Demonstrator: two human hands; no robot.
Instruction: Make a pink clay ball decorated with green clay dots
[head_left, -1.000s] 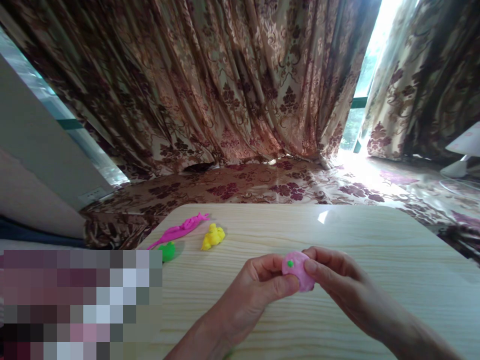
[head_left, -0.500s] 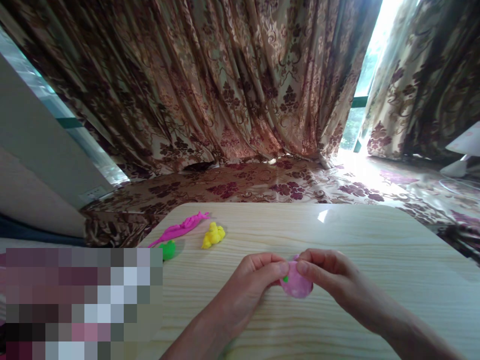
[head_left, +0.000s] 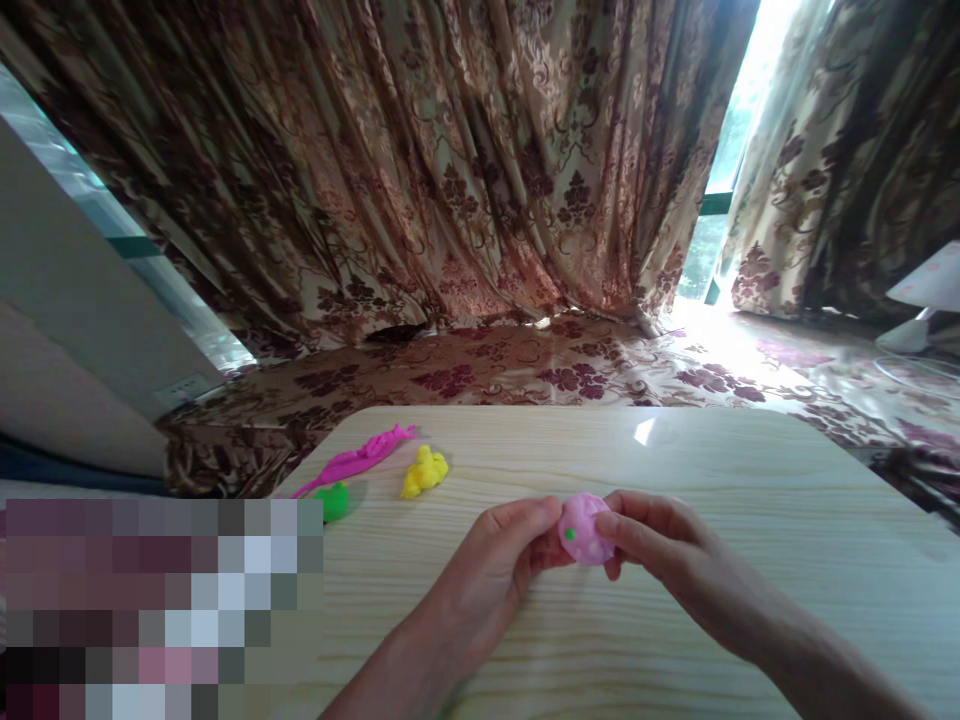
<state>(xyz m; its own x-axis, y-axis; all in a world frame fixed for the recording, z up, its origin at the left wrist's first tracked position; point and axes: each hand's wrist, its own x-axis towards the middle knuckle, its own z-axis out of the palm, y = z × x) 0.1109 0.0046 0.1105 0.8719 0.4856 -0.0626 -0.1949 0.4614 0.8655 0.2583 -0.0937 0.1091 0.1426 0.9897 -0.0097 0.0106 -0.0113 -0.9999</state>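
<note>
A round, flattened piece of light pink modelling clay with a small green spot is held just above the table. My left hand grips its left edge, thumb on top and fingers beneath. On the other side, my right hand pinches it between thumb and fingers. Farther off to the left lie a yellow clay lump, a long magenta clay strip and a green clay lump.
The pale wood-grain table has rounded far corners. Behind it is a ledge covered in flowered cloth, below a patterned curtain. A white lamp stands at the far right. The lower left is pixelated.
The pink clay has been turned and tilted between my hands, so its green spot shows again. My left thumb has shifted up to its edge. The other clay pieces stay in place.
</note>
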